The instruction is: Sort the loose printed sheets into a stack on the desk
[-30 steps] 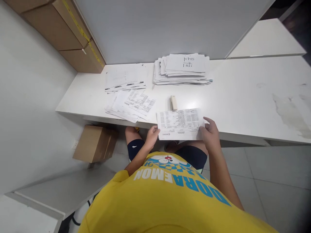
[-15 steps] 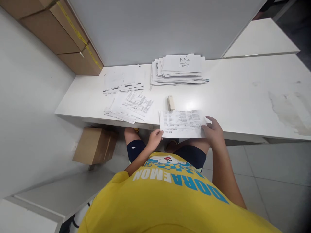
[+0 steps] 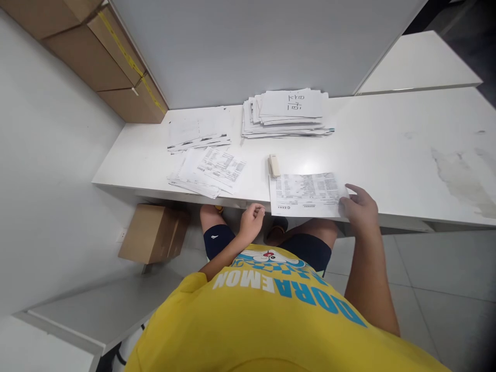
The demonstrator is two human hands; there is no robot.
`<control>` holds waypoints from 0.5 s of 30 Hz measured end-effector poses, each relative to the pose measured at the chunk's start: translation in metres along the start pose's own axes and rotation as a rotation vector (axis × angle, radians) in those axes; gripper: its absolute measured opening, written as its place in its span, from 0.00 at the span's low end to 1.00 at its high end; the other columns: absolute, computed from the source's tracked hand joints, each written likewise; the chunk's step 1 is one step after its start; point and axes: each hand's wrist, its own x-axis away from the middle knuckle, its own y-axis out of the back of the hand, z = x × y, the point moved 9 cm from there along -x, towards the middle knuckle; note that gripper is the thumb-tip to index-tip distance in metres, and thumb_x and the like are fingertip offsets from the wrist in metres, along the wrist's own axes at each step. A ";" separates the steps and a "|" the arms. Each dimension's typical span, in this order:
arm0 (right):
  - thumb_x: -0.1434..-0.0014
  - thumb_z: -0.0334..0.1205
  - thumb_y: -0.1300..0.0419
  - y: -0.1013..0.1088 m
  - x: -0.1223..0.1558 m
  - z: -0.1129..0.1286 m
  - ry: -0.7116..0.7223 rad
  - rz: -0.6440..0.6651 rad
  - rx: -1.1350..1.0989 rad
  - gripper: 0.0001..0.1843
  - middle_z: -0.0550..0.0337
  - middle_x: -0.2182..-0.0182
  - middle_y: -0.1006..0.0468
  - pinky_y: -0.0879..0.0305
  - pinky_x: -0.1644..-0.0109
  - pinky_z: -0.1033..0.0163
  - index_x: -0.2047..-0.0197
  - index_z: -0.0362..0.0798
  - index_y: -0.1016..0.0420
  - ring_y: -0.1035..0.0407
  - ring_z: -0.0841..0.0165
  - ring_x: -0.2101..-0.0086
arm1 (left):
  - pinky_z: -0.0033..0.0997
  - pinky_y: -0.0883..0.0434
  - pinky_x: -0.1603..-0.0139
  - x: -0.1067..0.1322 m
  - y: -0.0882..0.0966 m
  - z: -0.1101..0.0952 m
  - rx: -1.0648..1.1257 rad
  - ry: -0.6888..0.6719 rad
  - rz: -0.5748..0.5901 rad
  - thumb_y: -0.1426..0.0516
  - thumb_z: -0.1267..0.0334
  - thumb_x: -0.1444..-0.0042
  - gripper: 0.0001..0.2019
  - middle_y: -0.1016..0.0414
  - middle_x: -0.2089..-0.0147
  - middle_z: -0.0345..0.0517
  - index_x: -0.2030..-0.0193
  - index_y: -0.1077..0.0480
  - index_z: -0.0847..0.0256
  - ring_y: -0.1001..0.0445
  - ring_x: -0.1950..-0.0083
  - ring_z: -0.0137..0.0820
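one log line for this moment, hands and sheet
right hand: holds printed sheet by right edge | left hand: apart from sheet | cream object: near sheet's far-left corner

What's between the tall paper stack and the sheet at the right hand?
Head view: a small beige block on white tabletop, beside the sheet.

White desk (image 3: 387, 150) across the middle of the frame — 1 stained patch (image 3: 461, 178) at right, pale wall (image 3: 50, 170) at left, gray panel (image 3: 263, 46) at top centre, tiled floor (image 3: 453, 268) at lower right.
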 end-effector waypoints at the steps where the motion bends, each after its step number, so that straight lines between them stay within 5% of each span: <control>1: 0.54 0.38 0.42 0.002 0.001 0.000 -0.053 -0.004 -0.037 0.31 0.60 0.74 0.29 0.39 0.67 0.59 0.45 0.46 0.24 0.37 0.68 0.73 | 0.30 0.29 0.60 0.000 0.000 -0.011 -0.069 -0.077 -0.005 0.47 0.61 0.37 0.08 0.24 0.64 0.44 0.60 0.28 0.58 0.27 0.65 0.30; 5: 0.56 0.36 0.39 0.007 0.005 0.002 -0.147 -0.030 -0.195 0.30 0.60 0.74 0.33 0.38 0.64 0.59 0.47 0.44 0.23 0.37 0.67 0.69 | 0.37 0.30 0.44 -0.012 -0.022 -0.064 -0.386 -0.439 0.083 0.51 0.61 0.35 0.13 0.23 0.52 0.51 0.52 0.27 0.59 0.26 0.49 0.37; 8: 0.57 0.36 0.38 0.010 0.004 -0.002 -0.134 -0.050 -0.253 0.30 0.61 0.75 0.36 0.39 0.63 0.59 0.48 0.43 0.23 0.38 0.66 0.69 | 0.41 0.39 0.32 -0.034 -0.045 -0.090 -0.599 -0.643 0.174 0.53 0.60 0.34 0.21 0.31 0.36 0.57 0.38 0.34 0.64 0.36 0.33 0.42; 12: 0.59 0.44 0.36 0.007 0.001 -0.004 -0.068 -0.014 -0.271 0.31 0.65 0.75 0.38 0.38 0.64 0.60 0.49 0.47 0.23 0.38 0.67 0.70 | 0.47 0.48 0.26 -0.063 -0.061 -0.091 -0.848 -0.718 0.249 0.56 0.56 0.32 0.30 0.53 0.23 0.59 0.27 0.51 0.68 0.57 0.22 0.44; 15: 0.61 0.48 0.35 -0.002 -0.002 -0.004 -0.065 0.057 -0.344 0.33 0.65 0.75 0.35 0.38 0.65 0.62 0.49 0.48 0.24 0.37 0.68 0.70 | 0.47 0.48 0.25 -0.076 -0.064 -0.079 -0.982 -0.709 0.267 0.58 0.58 0.31 0.29 0.54 0.23 0.59 0.27 0.53 0.70 0.58 0.22 0.42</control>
